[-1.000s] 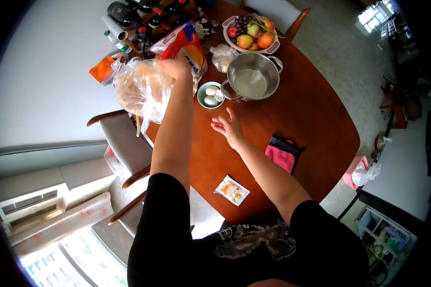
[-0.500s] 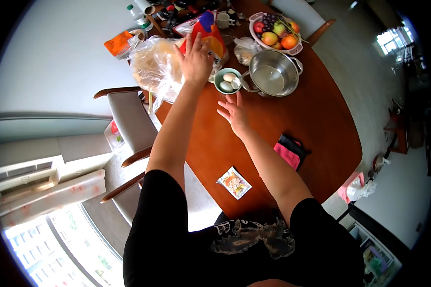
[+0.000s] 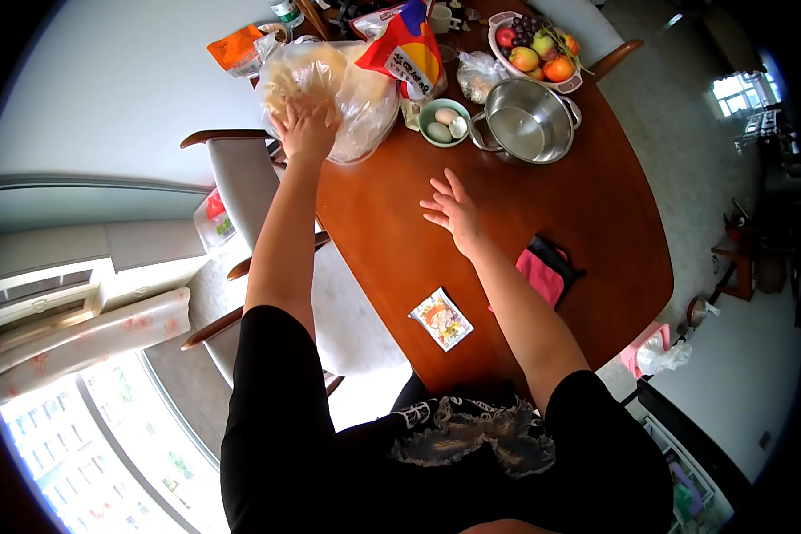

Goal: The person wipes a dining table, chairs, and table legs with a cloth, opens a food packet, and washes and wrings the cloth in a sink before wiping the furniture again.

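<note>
My left hand rests on the near left side of a large clear plastic bag with pale yellowish contents, its fingers spread over the plastic. Above the bare tabletop, my right hand is open with fingers apart and nothing in it. Beyond that hand stands a small green bowl holding several eggs and a spoon-like shiny piece. Beside the bowl is a steel two-handled pot. A red, yellow and blue printed package leans behind the clear bag.
A pink basket of fruit sits at the far side near a knotted plastic bag. An orange packet lies far left. Closer are a printed sachet and a pink-black cloth item. Chairs line the left edge.
My left hand has moved left and down from near the red package onto the clear bag, which now lies flatter and wider. My right hand has shifted slightly away from the bowl.
</note>
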A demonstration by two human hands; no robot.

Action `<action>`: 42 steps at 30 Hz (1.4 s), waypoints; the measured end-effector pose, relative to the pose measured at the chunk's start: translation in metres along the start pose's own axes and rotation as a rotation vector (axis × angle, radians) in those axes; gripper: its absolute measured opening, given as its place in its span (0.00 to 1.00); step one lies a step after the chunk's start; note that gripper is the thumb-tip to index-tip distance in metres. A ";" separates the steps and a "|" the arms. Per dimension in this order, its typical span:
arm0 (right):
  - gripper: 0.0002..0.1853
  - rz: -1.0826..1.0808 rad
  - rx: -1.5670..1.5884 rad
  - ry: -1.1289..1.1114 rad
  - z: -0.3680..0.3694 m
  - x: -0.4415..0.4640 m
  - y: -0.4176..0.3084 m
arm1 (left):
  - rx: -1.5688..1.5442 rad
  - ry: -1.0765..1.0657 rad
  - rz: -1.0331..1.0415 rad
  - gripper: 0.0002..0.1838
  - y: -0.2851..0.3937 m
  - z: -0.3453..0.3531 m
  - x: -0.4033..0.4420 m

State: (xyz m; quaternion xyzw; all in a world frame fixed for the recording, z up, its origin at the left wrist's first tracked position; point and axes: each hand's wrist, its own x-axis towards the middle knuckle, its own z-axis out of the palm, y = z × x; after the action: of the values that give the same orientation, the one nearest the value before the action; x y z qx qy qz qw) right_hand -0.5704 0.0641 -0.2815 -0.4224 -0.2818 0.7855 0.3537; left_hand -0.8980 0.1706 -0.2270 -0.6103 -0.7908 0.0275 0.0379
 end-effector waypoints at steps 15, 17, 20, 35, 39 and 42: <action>0.40 -0.552 -1.342 0.613 -0.116 -0.216 -0.014 | -0.597 -0.066 0.068 0.41 0.091 0.048 -0.345; 0.49 -0.159 -1.575 0.703 -0.114 -0.209 0.017 | -0.639 -0.269 -0.023 0.57 0.134 0.021 -0.386; 0.50 -0.127 -1.811 0.723 -0.129 -0.194 0.083 | -0.372 -0.348 -0.008 0.54 0.164 0.011 -0.402; 0.33 -0.827 -1.446 0.322 -0.047 0.007 0.052 | -1.052 -0.072 -0.400 0.17 0.059 0.031 -0.443; 0.30 -0.875 -1.287 0.193 0.018 0.064 0.062 | -1.106 -0.062 -0.479 0.17 0.047 0.031 -0.459; 0.30 -0.925 -1.317 -0.039 0.063 0.087 0.077 | -1.142 -0.049 -0.509 0.16 0.037 0.029 -0.465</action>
State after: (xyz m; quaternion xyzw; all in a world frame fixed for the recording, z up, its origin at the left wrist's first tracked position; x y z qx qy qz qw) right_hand -0.6831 0.0787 -0.3488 -0.3709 -0.8398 0.2389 0.3165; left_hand -0.7473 -0.2698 -0.2718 -0.3257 -0.8020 -0.3955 -0.3070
